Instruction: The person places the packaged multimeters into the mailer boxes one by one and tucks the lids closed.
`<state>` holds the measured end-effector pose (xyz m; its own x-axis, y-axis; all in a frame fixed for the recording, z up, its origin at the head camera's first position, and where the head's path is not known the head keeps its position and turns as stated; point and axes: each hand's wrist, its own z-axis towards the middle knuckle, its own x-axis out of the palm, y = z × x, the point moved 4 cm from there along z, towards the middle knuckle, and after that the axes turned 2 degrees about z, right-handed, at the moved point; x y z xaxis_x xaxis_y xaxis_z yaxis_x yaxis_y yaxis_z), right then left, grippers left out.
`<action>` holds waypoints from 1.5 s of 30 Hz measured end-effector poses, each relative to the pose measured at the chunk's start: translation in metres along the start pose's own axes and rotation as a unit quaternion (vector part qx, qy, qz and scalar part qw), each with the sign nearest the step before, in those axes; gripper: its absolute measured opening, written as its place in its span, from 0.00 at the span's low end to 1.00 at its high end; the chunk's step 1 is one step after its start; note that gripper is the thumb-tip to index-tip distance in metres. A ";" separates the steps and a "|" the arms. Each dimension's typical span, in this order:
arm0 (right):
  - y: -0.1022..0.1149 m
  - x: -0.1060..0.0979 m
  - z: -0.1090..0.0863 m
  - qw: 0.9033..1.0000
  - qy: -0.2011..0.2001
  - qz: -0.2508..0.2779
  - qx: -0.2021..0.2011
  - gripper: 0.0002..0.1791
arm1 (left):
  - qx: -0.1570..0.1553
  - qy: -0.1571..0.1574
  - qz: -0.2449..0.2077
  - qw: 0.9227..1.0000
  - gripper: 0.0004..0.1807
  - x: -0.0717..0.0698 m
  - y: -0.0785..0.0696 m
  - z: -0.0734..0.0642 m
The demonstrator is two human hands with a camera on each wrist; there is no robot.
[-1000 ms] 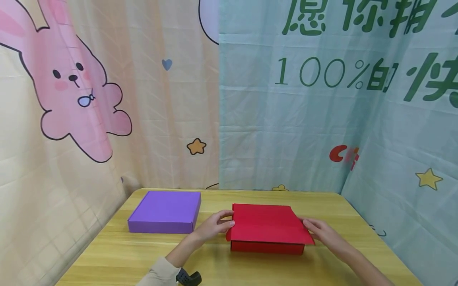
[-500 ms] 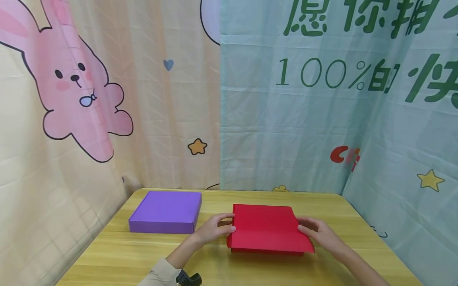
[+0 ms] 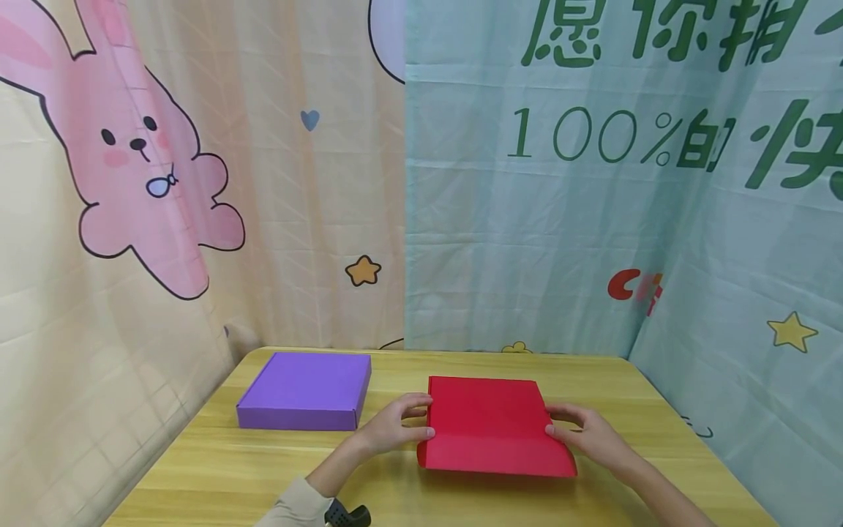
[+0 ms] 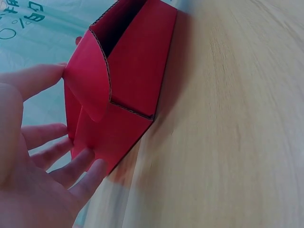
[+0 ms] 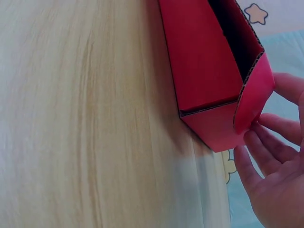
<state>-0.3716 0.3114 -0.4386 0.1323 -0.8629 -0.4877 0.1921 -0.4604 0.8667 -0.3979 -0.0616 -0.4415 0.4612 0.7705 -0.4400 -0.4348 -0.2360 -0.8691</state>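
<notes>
A red cardboard box [image 3: 490, 419] sits on the table with its lid tilted down over it, the lid's front flap [image 3: 497, 457] sticking out toward me. My left hand [image 3: 394, 426] is at the box's left side, thumb at the edge of a rounded side flap [image 4: 90, 76] and spread fingers along the side wall. On the opposite side, my right hand [image 3: 589, 432] touches another rounded side flap [image 5: 256, 90] with its thumb and fingertips. Between front wall [image 4: 140, 57] and lid a dark gap shows in both wrist views.
A closed purple box [image 3: 306, 391] lies at the left of the wooden table [image 3: 276, 476]. Printed curtains [image 3: 514, 241] hang behind the table and along its sides. A dark wrist strap [image 3: 347, 514] shows by the left sleeve.
The lid's front flap has swung down toward me and now covers the box's front wall in the head view. Both thumbs have shifted slightly nearer along the lid's sides.
</notes>
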 end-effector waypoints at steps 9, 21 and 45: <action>-0.001 0.001 0.001 0.999 -0.004 -0.032 -0.005 0.35 | 0.001 0.004 0.002 1.000 0.41 0.002 0.001 -0.001; 0.002 0.002 0.000 0.997 0.004 -0.063 -0.054 0.31 | 0.007 0.008 0.000 1.000 0.40 0.004 0.000 -0.002; 0.030 0.016 0.006 0.932 0.030 -0.290 -0.215 0.27 | 0.014 0.008 0.011 1.000 0.39 0.008 0.003 -0.002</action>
<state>-0.3698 0.2822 -0.4194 -0.0628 -0.4753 -0.8776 0.6180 -0.7090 0.3397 -0.3937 -0.0576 -0.4482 0.4641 0.7551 -0.4630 -0.4664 -0.2361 -0.8525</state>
